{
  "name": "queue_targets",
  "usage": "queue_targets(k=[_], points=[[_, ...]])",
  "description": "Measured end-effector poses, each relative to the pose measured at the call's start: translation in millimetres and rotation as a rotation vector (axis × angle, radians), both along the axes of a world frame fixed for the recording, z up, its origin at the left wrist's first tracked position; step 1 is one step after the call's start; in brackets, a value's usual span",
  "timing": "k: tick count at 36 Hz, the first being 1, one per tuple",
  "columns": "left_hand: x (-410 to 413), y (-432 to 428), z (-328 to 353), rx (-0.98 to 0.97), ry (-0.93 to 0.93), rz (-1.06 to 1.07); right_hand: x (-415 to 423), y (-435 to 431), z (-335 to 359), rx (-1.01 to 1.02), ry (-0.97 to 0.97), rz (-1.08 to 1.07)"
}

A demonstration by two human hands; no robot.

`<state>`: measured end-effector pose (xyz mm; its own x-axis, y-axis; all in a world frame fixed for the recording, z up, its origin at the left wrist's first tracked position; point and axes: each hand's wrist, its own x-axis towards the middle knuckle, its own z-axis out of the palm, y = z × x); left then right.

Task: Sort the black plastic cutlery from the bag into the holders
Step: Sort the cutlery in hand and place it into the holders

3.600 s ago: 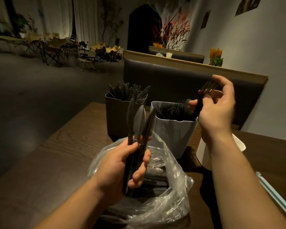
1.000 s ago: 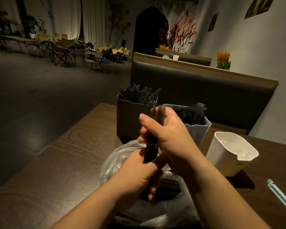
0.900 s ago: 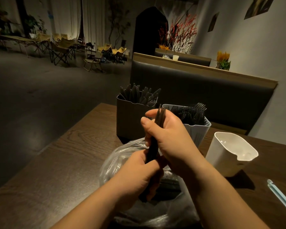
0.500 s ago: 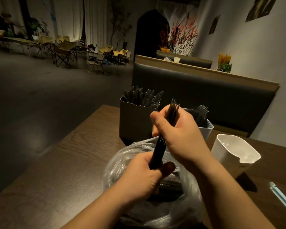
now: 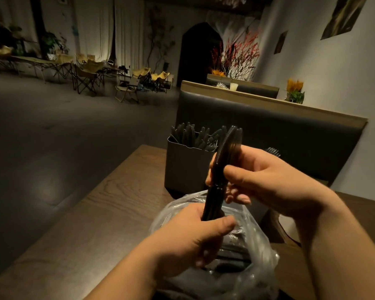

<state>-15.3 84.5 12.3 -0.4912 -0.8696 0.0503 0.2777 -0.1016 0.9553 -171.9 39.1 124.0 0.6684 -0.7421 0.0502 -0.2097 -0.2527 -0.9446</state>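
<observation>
Our right hand, which a few seconds ago was over at the pale holder with forks, has come back to the bunch. It now pinches the knives by their blades, thumb in front and fingers curled behind. Within the last second the knives have slid upward. Their serrated tips were barely clearing our right hand, and now they stand well above it, in front of the dark holder. Our left hand grips the handles low down, just over the mouth of the bag, which sits on the table with more cutlery inside.

We read this as the knives being drawn out of the left fist, so the next batch is about to leave for a holder. The dark holder already bristles with cutlery, though in this light we cannot tell which kind. Of the pale holder only some fork tines show past our right hand. The forks seem dealt with, and the bag is far from empty, so plenty of sorting remains.
</observation>
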Motion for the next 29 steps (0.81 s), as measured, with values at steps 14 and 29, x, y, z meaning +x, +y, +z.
queue_targets(k=[14, 29], points=[[7.6, -10.0, 9.7, 0.127, 0.091, 0.378, 43.4, -37.8, 35.2, -0.297, 0.073, -0.247], [3.8, -17.9, 0.1, 0.173, 0.109, 0.525, 71.9, -139.9, 12.5, -0.532, -0.11, -0.625]])
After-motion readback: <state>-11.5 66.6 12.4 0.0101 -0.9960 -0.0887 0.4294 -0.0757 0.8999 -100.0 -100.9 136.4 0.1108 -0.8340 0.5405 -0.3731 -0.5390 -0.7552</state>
